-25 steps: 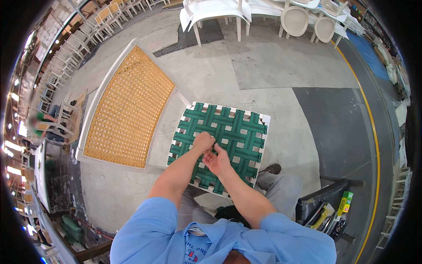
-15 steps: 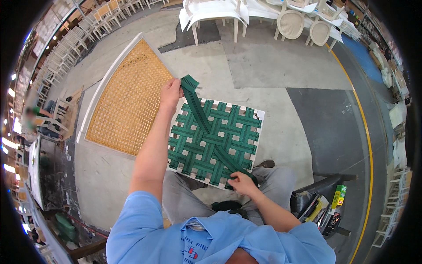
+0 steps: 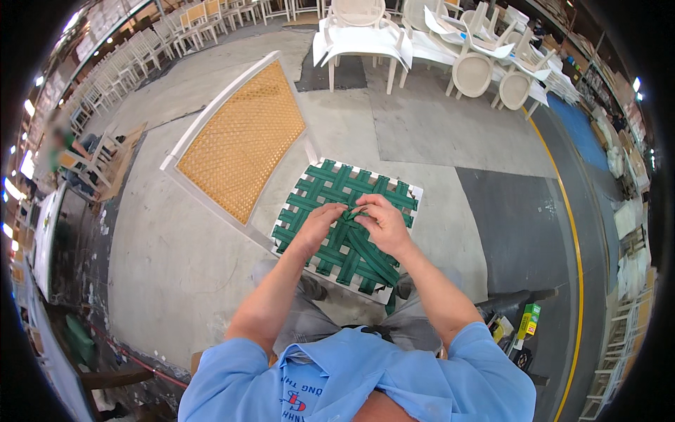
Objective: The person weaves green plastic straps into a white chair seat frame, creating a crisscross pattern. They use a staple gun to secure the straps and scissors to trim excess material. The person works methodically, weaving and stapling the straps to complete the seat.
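Note:
A chair's square seat frame [image 3: 411, 204] stands before my knees, covered with woven green webbing [image 3: 330, 176]. Above the middle of this weave, my left hand [image 3: 320, 224] and my right hand [image 3: 383, 224] meet with their fingers pinched. Both grip a loose green webbing strap [image 3: 351, 213], bunched between the fingertips. Part of this strap [image 3: 373, 259] runs slantwise over the weave to the near right corner, where an end hangs down. The chair's back [image 3: 242, 141], white-framed with tan cane, leans away at the far left of the seat.
A dark stool [image 3: 503, 306] at my right bears tools and a green-yellow box [image 3: 529, 321]. Pale chairs [image 3: 362, 42] and stacked chair parts [image 3: 472, 74] stand at the back. Another person [image 3: 70, 151] sits at the far left. A yellow line [image 3: 573, 239] crosses the floor at right.
My left hand has come down from the far left side to the seat's middle. My right hand has moved up from the near right corner to meet it. The raised strap is now bunched between them.

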Motion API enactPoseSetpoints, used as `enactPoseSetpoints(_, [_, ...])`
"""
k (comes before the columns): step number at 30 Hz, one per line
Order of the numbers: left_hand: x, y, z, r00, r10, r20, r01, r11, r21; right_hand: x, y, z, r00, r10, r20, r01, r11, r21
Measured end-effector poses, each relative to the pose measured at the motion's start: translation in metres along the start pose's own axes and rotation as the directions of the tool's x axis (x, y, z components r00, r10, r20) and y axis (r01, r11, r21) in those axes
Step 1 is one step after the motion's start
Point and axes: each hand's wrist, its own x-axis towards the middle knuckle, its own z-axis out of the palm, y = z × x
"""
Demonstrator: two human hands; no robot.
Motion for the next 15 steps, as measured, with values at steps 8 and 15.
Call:
enactPoseSetpoints(8, [-0.067, -0.015, 0.023, 0.973, 0.096, 0.209, -0.158, 0.940, 0.304, -0.006, -0.004, -0.007, 0.973, 0.165, 0.160, -0.173, 0.984, 0.034])
enactPoseSetpoints(15, [-0.060, -0.014, 0.033, 0.970, 0.177, -0.168, -0.197, 0.974, -0.112, -0.018, -0.013, -0.004, 0.956, 0.220, 0.194, -0.252, 0.954, 0.160])
